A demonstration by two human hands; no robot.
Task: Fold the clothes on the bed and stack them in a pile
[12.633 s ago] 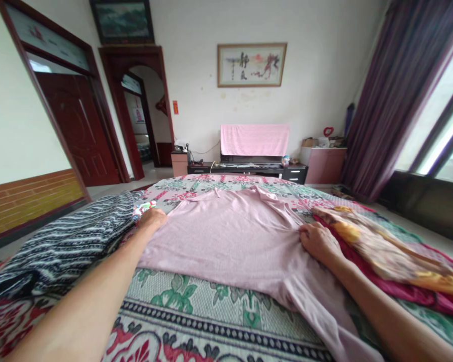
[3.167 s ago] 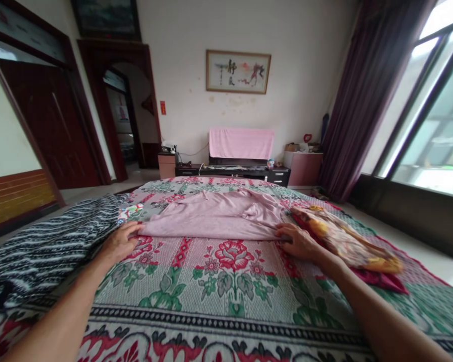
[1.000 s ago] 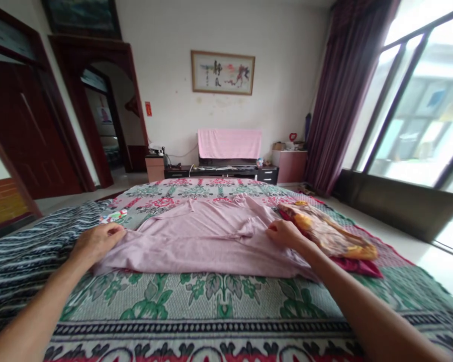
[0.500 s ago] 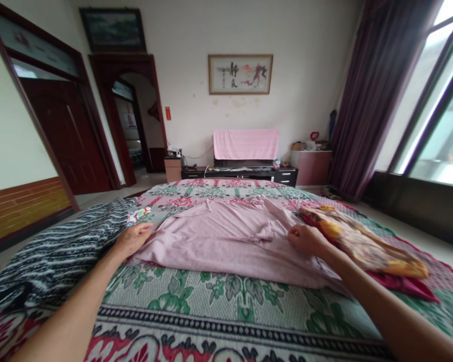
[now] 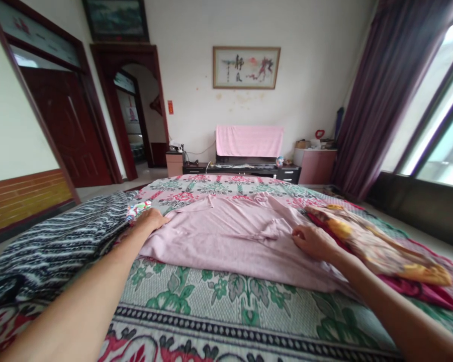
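A pale pink shirt (image 5: 211,241) lies spread out and slightly wrinkled on the patterned bedspread (image 5: 196,291), with a bunched fold toward its right side. At the shirt's left edge my left hand (image 5: 153,220) is closed, its fingertips on the fabric and partly hidden by the back of the hand. My right hand (image 5: 312,240) is closed on the shirt's right part, knuckles up, with cloth under the fingers.
Left of the shirt lies a black-and-white striped garment (image 5: 60,236), with a small colourful cloth (image 5: 138,208) by my left hand. On the right is a yellow-beige floral garment (image 5: 377,241) over dark red cloth (image 5: 422,292). Beyond the bed stands a low black cabinet (image 5: 290,173).
My left hand has moved forward and right along the shirt's left edge. My right hand stays at about the same spot on the shirt. The view has shifted slightly.
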